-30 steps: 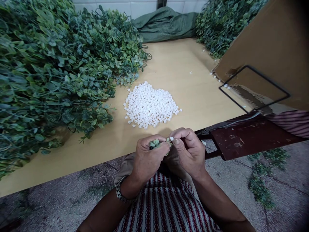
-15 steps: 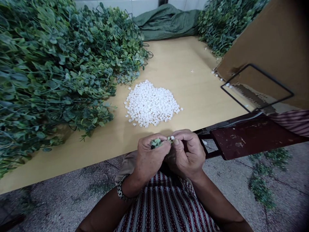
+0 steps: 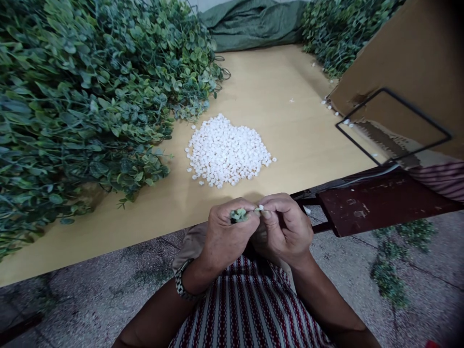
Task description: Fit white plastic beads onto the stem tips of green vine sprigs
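Note:
My left hand (image 3: 232,232) is closed around a small green leafy sprig (image 3: 238,215), whose leaves show between thumb and fingers. Thumb and index finger of my right hand (image 3: 288,227) pinch a tiny white piece (image 3: 261,208) at the sprig's tip. Both hands nearly touch, just past the table's front edge and above my lap. Beyond them a heap of small white pieces (image 3: 228,152) lies on the light wooden table (image 3: 300,145).
A large mass of green foliage (image 3: 108,96) covers the table's left side. More foliage (image 3: 337,36) and a green cloth (image 3: 257,24) lie at the back. On the right are a cardboard sheet (image 3: 409,72), a black wire frame (image 3: 416,101) and a dark red bench (image 3: 377,203).
Both hands have shifted slightly right in view, and the white piece sits closer between the fingertips of both hands. The table scene has moved a little upward in view.

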### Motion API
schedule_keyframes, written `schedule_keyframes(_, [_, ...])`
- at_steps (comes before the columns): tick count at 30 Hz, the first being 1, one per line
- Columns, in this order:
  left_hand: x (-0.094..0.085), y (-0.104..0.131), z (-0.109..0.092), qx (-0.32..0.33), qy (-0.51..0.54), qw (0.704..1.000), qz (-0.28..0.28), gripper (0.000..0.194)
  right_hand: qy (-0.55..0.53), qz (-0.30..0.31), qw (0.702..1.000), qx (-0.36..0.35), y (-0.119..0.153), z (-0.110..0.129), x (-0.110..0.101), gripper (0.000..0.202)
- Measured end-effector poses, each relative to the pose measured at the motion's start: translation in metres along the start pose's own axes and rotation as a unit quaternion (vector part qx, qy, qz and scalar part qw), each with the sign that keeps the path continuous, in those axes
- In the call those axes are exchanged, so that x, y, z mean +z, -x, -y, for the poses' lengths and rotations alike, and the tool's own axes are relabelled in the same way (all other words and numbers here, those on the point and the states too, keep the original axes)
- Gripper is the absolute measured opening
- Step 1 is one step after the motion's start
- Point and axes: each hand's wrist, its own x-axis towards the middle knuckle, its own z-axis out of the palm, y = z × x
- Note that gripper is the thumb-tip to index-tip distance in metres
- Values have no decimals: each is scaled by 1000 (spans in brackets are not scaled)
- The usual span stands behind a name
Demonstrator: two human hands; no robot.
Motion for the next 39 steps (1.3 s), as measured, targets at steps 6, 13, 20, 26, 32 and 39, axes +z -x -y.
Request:
schedule_keyframes(6, [-3, 0, 0, 1, 4, 1000, 30, 11, -43, 53, 998, -1, -3, -4, -9, 14])
schedule_keyframes(13, [-2, 0, 1, 1, -18, 999, 37, 14, -9, 59, 997, -45, -2, -5, -10, 17])
schedule_keyframes(20, [-4, -3, 3, -8, -65, 996, 62, 13, 16, 72, 994, -84, 0, -7, -14, 25])
schedule_keyframes(26, [-2, -3, 5, -31, -66, 991, 108, 14, 44, 94, 989, -105, -1, -7, -29, 27])
schedule_keyframes(32, [1, -4, 4, -21, -112, 979, 167, 2, 6, 72, 997, -30, -11, 5, -40, 15])
schedule_keyframes(39, [0, -4, 5, 19, -137, 970, 201, 9, -32, 144, 989, 11, -14, 12, -34, 11])
